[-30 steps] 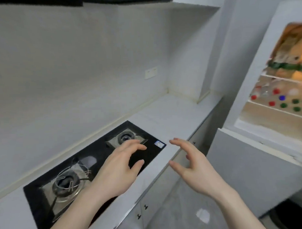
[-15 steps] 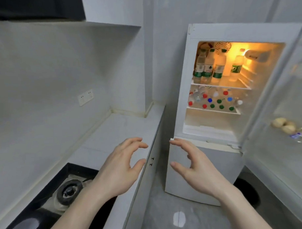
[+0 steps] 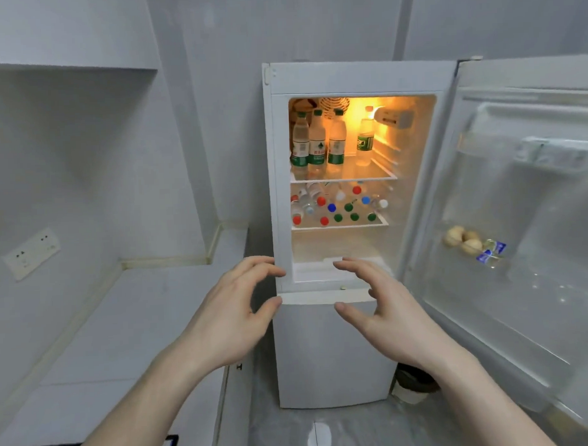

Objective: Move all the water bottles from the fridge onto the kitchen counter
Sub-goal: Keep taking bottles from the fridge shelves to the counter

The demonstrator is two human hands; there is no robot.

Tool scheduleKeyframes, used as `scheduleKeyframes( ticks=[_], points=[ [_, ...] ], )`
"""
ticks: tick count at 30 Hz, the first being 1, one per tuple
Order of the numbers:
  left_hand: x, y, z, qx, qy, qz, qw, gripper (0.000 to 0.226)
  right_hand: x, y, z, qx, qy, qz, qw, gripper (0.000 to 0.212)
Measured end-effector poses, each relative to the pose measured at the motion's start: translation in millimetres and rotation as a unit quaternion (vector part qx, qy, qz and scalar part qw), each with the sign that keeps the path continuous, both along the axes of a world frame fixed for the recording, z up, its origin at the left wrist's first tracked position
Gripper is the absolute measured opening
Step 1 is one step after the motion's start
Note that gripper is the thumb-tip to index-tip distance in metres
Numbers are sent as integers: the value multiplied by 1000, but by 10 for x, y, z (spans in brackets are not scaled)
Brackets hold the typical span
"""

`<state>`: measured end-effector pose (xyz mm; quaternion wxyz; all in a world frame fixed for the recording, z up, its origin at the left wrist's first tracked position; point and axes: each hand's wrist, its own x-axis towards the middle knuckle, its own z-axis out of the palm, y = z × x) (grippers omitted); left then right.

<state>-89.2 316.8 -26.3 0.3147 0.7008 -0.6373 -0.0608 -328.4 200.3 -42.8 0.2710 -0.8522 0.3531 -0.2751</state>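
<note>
Approach step judged in hand, nothing moved yet; left hand (image 3: 229, 325) and right hand (image 3: 386, 316) raised before open fridge (image 3: 327, 348), fingers apart, nothing held; upright water bottles (image 3: 317, 142) on top shelf at 12 o'clock, lying ones below; kitchen counter (image 3: 123, 329) at 9 o'clock; reach into shelf called for next.

A small home kitchen. An open white fridge (image 3: 337, 348) stands beside a pale grey stone counter (image 3: 129, 328). A white wall socket (image 3: 30, 253) sits above it.
</note>
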Motion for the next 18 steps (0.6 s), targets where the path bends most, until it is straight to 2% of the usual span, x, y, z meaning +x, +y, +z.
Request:
scheduleKeyframes(
  ticks=[8,18],
  points=[
    [-79,-1080,-32,-6,-13,-21,1000,32,-180,-1036,-49,-4,-17,-19,1000,57],
    [-281,-2524,209,-35,-27,-15,999,32,-335,-2410,205,-24,-28,-2,999,58]
  ],
)
